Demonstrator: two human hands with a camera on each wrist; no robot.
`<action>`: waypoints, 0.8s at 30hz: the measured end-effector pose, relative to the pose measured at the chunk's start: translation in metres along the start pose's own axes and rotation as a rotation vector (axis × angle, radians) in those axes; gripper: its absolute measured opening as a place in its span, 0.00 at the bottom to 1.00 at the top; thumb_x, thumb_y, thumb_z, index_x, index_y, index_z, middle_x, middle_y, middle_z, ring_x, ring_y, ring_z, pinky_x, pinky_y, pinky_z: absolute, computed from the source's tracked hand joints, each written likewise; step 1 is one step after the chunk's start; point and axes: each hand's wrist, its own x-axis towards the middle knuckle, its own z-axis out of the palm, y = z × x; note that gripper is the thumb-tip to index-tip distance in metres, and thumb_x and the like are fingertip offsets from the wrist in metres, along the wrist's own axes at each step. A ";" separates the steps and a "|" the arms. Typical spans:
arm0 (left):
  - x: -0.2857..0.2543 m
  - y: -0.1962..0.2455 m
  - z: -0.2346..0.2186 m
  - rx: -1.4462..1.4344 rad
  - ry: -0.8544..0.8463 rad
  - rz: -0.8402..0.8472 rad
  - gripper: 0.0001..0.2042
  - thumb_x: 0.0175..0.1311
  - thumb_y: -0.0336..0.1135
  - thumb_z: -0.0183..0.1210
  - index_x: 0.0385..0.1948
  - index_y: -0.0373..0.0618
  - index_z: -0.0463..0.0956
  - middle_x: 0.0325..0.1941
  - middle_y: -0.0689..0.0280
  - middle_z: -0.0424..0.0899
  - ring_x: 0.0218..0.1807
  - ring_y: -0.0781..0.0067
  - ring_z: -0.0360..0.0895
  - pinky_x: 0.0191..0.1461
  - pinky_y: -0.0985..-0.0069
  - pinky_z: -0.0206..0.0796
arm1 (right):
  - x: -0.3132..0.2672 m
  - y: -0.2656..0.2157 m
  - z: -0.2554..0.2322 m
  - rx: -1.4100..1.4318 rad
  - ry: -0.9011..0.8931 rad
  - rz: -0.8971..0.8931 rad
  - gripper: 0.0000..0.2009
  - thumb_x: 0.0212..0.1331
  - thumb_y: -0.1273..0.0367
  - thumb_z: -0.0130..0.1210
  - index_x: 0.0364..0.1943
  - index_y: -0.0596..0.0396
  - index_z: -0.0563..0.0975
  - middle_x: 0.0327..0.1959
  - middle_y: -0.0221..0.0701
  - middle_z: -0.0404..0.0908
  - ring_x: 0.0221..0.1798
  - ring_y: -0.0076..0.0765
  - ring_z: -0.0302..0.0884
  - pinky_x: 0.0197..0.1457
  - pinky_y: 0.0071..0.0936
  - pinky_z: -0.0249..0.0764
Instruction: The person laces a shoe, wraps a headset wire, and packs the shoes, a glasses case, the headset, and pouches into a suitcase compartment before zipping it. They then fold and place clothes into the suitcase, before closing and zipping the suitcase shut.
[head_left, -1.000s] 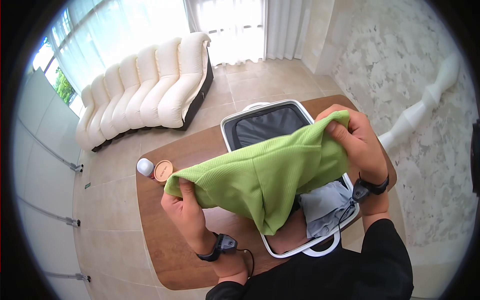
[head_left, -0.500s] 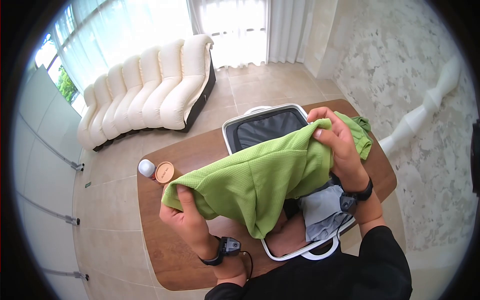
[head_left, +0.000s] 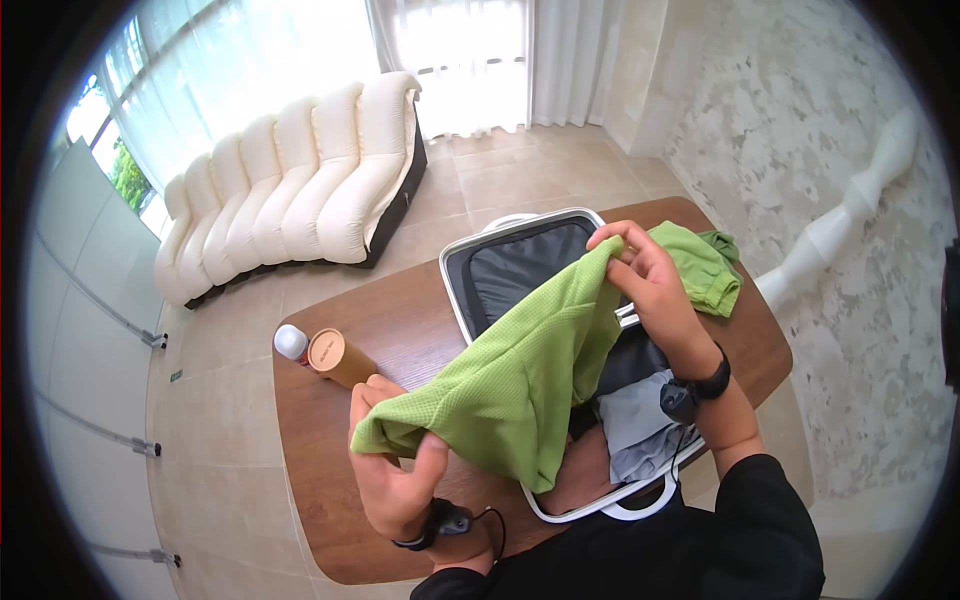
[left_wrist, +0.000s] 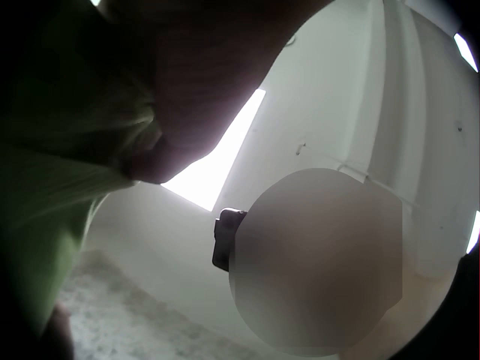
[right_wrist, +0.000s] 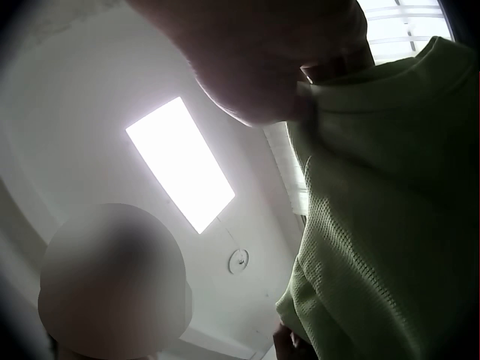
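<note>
A light green waffle-knit shirt hangs stretched on a slant between both hands, folded over. My left hand pinches its lower left end, thumb in front and fingers behind the cloth. At the upper right end my right hand pinches the edge between thumb and fingers. A band like a neckline shows on the shirt near the right hand in the right wrist view. Below the cloth lies an open white-rimmed suitcase, partly hidden by it. Inside are a folded grey-blue garment and a brownish-pink item.
On the wooden table a cardboard canister and a white-capped bottle stand at the left. Another green garment lies at the right, beyond the right hand. A cream sofa is across the floor.
My right hand has moved left and slightly down with its end of the shirt, uncovering the other green garment. The left hand has shifted right and down, turning its grip; the shirt's span is narrower.
</note>
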 end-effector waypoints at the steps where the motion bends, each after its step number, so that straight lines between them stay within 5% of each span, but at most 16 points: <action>1: 0.001 -0.001 -0.005 -0.002 -0.006 0.000 0.15 0.54 0.20 0.64 0.38 0.40 0.67 0.37 0.66 0.69 0.37 0.82 0.66 0.41 0.83 0.59 | -0.001 0.003 -0.001 -0.001 0.006 -0.001 0.09 0.75 0.76 0.51 0.56 0.57 0.73 0.45 0.29 0.84 0.48 0.18 0.81 0.53 0.20 0.76; 4: 0.003 -0.004 -0.010 0.115 -0.126 0.125 0.16 0.52 0.19 0.65 0.37 0.40 0.67 0.36 0.67 0.69 0.37 0.82 0.66 0.42 0.82 0.60 | 0.002 0.009 -0.004 0.040 -0.006 -0.004 0.11 0.74 0.77 0.51 0.57 0.57 0.72 0.45 0.30 0.85 0.49 0.18 0.81 0.53 0.19 0.76; 6: 0.000 -0.005 -0.007 0.015 0.034 -0.048 0.17 0.51 0.17 0.66 0.36 0.42 0.66 0.34 0.69 0.69 0.35 0.82 0.65 0.41 0.82 0.60 | 0.001 0.006 0.000 0.020 -0.034 -0.047 0.15 0.73 0.78 0.52 0.60 0.57 0.69 0.45 0.30 0.85 0.47 0.18 0.82 0.51 0.18 0.77; 14: 0.016 -0.009 0.017 0.350 0.366 -0.025 0.15 0.56 0.22 0.68 0.36 0.41 0.68 0.30 0.69 0.75 0.35 0.80 0.73 0.42 0.79 0.68 | 0.011 0.007 0.005 -0.034 -0.070 -0.020 0.17 0.74 0.77 0.51 0.63 0.52 0.66 0.43 0.30 0.85 0.39 0.17 0.82 0.42 0.18 0.76; 17: 0.018 -0.019 0.014 0.323 0.317 -0.048 0.15 0.57 0.23 0.68 0.36 0.41 0.67 0.27 0.68 0.74 0.33 0.80 0.72 0.41 0.78 0.68 | 0.022 0.023 -0.001 0.010 -0.038 0.001 0.15 0.76 0.76 0.48 0.62 0.50 0.67 0.41 0.29 0.84 0.38 0.16 0.80 0.41 0.18 0.75; 24: 0.012 -0.022 0.002 -0.018 0.047 -0.043 0.19 0.58 0.25 0.70 0.42 0.41 0.65 0.39 0.68 0.71 0.41 0.80 0.69 0.47 0.80 0.65 | 0.022 0.025 0.001 0.013 0.063 0.088 0.12 0.78 0.74 0.46 0.60 0.52 0.69 0.41 0.27 0.82 0.39 0.15 0.78 0.44 0.18 0.73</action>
